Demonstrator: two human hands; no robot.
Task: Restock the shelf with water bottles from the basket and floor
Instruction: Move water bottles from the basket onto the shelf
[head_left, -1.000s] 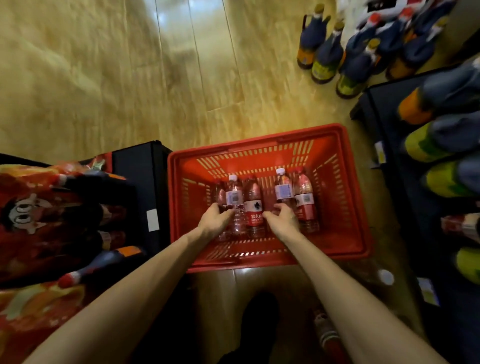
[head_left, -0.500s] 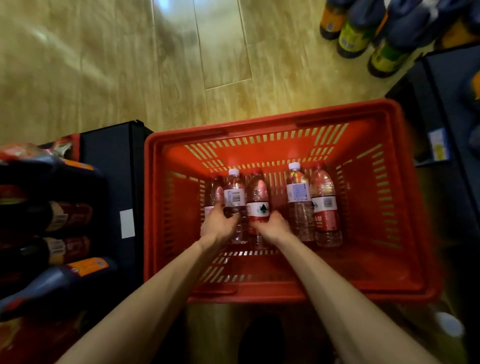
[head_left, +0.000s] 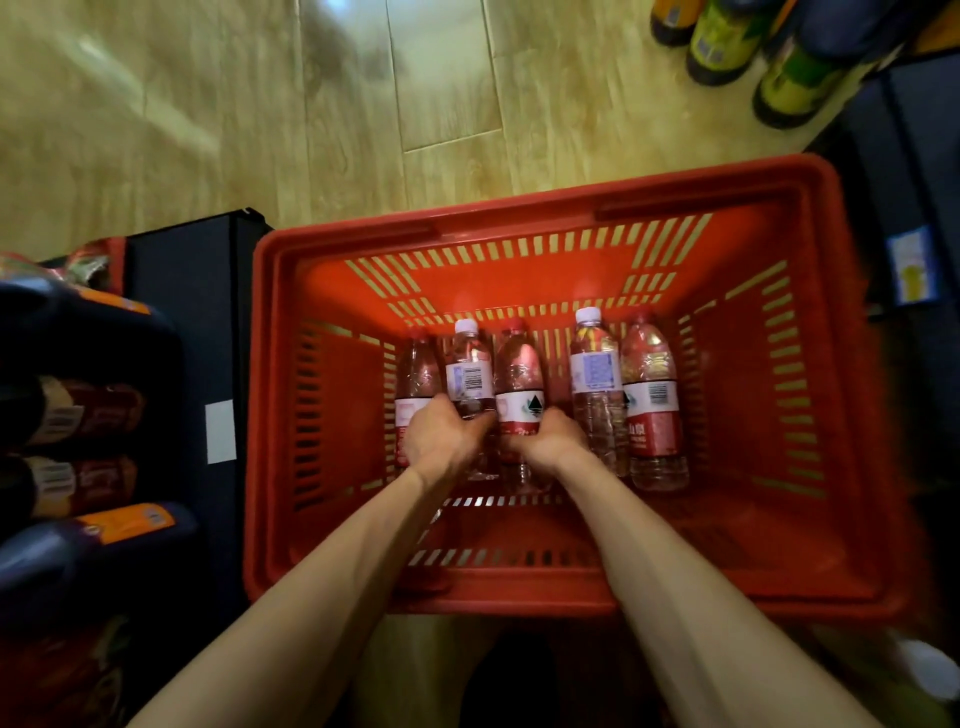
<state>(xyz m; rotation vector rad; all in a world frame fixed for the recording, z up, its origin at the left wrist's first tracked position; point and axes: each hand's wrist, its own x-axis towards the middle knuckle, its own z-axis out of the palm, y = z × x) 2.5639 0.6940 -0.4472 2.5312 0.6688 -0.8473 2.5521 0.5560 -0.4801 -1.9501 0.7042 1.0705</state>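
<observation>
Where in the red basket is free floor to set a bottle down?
Free: basket floor between the rightmost bottle and the right wall, and along the near wall. Crowded: the bottle row's left end, where both hands grip.

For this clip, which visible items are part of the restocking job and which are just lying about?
Job: red basket; five water bottles lying in it; left hand and right hand, each gripping bottles.

Lying about: dark bottles on the left shelf; green-labelled bottles on the floor.

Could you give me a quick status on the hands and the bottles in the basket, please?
Left hand and right hand grip bottles. Five water bottles lie in red basket. Nothing blocking.
</observation>
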